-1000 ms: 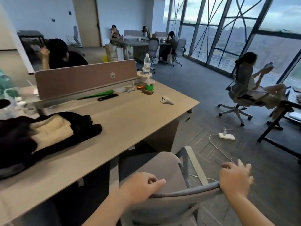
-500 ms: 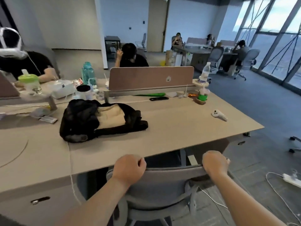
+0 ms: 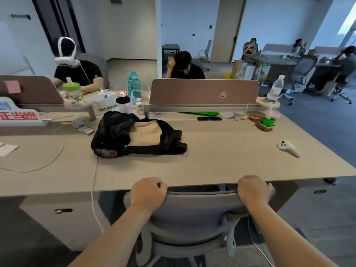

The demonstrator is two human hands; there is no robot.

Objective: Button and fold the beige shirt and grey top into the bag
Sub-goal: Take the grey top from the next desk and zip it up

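Beige cloth [image 3: 146, 133], which I take for the shirt, lies bunched in the slumped black fabric bag [image 3: 115, 132] at the middle of the pale wooden table [image 3: 221, 162], well apart from my hands. I judge the task not yet begun: no buttoning or folding shows, and I cannot pick out the grey top for sure. My left hand [image 3: 148, 193] and right hand [image 3: 252, 189] each have fingers [image 3: 159, 185] curled over the top rim of the grey office chair [image 3: 192, 207], clamped on it. The cloth looks soft, crumpled, half hidden by dark folds.
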